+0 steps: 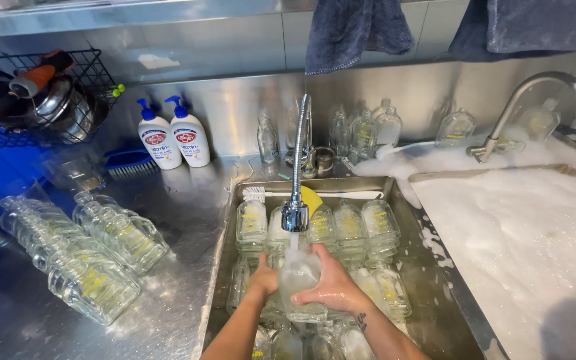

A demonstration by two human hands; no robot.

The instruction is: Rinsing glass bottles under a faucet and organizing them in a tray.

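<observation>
Glass bottle [299,277] upright, mouth directly below tap spout [295,217] in the stream; right hand [331,288] wraps it closed, left hand [263,280] closed on its left side.

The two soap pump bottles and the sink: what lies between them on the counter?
In the head view, only bare wet steel counter lies between the pump bottles and the sink. The blue brush sits to their left, outside that stretch.

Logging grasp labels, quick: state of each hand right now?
Left hand: closed on the glass bottle under the faucet.
Right hand: closed on the same bottle.
</observation>
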